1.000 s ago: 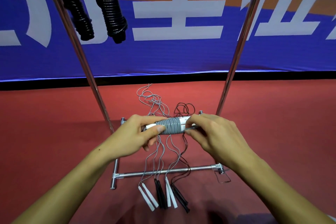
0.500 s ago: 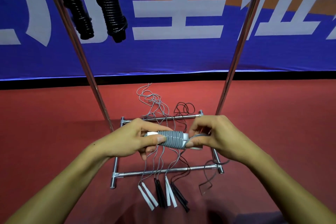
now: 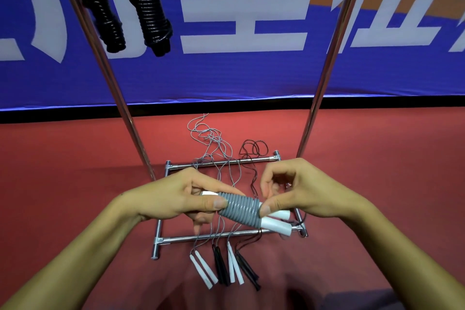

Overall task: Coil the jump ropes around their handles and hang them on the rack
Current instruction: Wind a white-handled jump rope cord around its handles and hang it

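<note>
A grey jump rope (image 3: pixel 240 208) is wound tightly round its two white handles (image 3: pixel 275 224), which stick out to the right. My left hand (image 3: pixel 176 197) grips the left end of this bundle, thumb on the coils. My right hand (image 3: pixel 299 191) pinches the right end of the coil with thumb and curled fingers. Two coiled black ropes (image 3: pixel 148 7) hang from the top of the metal rack (image 3: pixel 118 98) at upper left. Loose grey and black ropes (image 3: pixel 214 148) lie on the red floor, their white and black handles (image 3: pixel 224 268) below the rack's base.
The rack's two chrome uprights (image 3: pixel 324 83) slant up on either side of my hands, and its base bars (image 3: pixel 216 235) lie on the red floor under them. A blue banner (image 3: pixel 251 75) with white characters runs across the back.
The bundle has tilted so its white handles point down to the right. My right hand has shifted to pinch the coil's right end, and the loose rope tail is no longer seen.
</note>
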Demonstrator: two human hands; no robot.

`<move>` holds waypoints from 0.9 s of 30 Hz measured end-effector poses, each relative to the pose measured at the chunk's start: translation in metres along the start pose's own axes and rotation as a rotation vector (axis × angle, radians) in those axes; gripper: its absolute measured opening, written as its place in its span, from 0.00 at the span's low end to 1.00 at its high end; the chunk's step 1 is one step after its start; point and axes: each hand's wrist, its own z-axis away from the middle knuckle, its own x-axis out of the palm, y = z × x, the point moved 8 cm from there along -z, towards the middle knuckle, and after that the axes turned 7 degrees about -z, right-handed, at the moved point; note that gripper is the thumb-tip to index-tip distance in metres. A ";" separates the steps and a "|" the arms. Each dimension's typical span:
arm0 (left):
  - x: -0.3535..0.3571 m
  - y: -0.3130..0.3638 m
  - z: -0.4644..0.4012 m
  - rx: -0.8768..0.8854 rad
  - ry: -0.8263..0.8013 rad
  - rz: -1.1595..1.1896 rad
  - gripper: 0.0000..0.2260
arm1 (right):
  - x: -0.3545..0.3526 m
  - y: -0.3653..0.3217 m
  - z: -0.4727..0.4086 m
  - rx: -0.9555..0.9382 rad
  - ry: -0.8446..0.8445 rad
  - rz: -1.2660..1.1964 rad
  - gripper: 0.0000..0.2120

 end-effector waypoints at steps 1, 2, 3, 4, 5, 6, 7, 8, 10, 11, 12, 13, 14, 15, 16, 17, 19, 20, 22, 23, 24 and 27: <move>0.000 0.001 0.001 0.005 -0.005 0.013 0.17 | 0.000 0.000 0.000 -0.001 -0.007 -0.022 0.13; 0.001 0.002 0.001 0.008 -0.011 0.026 0.17 | 0.000 -0.001 0.000 -0.001 -0.010 -0.044 0.12; 0.002 0.003 0.002 0.012 -0.019 0.039 0.17 | 0.000 -0.002 -0.001 -0.002 -0.009 -0.064 0.11; 0.002 0.004 0.003 0.016 -0.030 0.052 0.17 | 0.001 -0.002 -0.001 -0.005 -0.008 -0.085 0.11; 0.004 0.004 0.003 0.019 -0.044 0.068 0.17 | 0.000 -0.003 -0.001 -0.010 -0.009 -0.103 0.10; 0.005 0.005 0.004 0.020 -0.058 0.084 0.18 | 0.001 -0.004 -0.001 -0.015 -0.012 -0.120 0.10; 0.006 0.005 0.005 0.021 -0.066 0.097 0.18 | 0.001 -0.004 -0.001 -0.017 -0.016 -0.135 0.10; 0.007 0.006 0.005 0.024 -0.071 0.106 0.18 | 0.002 -0.003 -0.002 -0.017 -0.021 -0.153 0.09; 0.007 0.006 0.005 0.032 -0.076 0.105 0.18 | 0.005 -0.001 -0.003 -0.007 -0.032 -0.200 0.09; 0.007 0.007 0.005 0.038 -0.077 0.099 0.18 | 0.006 0.001 -0.003 0.003 -0.040 -0.224 0.09; 0.007 0.008 0.005 0.044 -0.078 0.093 0.18 | 0.007 0.003 -0.003 0.013 -0.053 -0.245 0.09; 0.008 0.009 0.005 0.048 -0.080 0.092 0.18 | 0.008 0.004 -0.003 0.025 -0.067 -0.268 0.09; 0.008 0.009 0.004 0.051 -0.084 0.095 0.17 | 0.009 0.004 -0.003 0.037 -0.079 -0.289 0.08; 0.009 0.010 0.004 0.053 -0.091 0.100 0.18 | 0.009 0.005 -0.002 0.044 -0.087 -0.302 0.08; 0.010 0.010 0.004 0.056 -0.096 0.106 0.18 | 0.009 0.005 -0.002 0.047 -0.091 -0.306 0.07; 0.011 0.011 0.004 0.060 -0.099 0.113 0.18 | 0.010 0.005 -0.002 0.048 -0.092 -0.305 0.08; 0.012 0.012 0.003 0.076 -0.096 0.120 0.19 | 0.011 0.005 -0.002 0.057 -0.097 -0.298 0.08; 0.011 0.013 0.003 0.087 -0.091 0.122 0.18 | 0.010 0.007 -0.002 0.056 -0.096 -0.300 0.11; 0.010 0.013 0.003 0.102 -0.073 0.135 0.18 | 0.010 0.009 -0.003 0.055 -0.078 -0.324 0.19; 0.009 0.013 0.003 0.107 -0.064 0.150 0.19 | 0.011 0.008 -0.003 0.037 -0.061 -0.335 0.21; 0.008 0.012 0.003 0.114 -0.059 0.174 0.20 | 0.012 0.008 -0.004 0.008 -0.044 -0.344 0.22; 0.006 0.011 0.004 0.147 -0.040 0.278 0.26 | 0.018 0.006 -0.008 -0.041 0.031 -0.434 0.25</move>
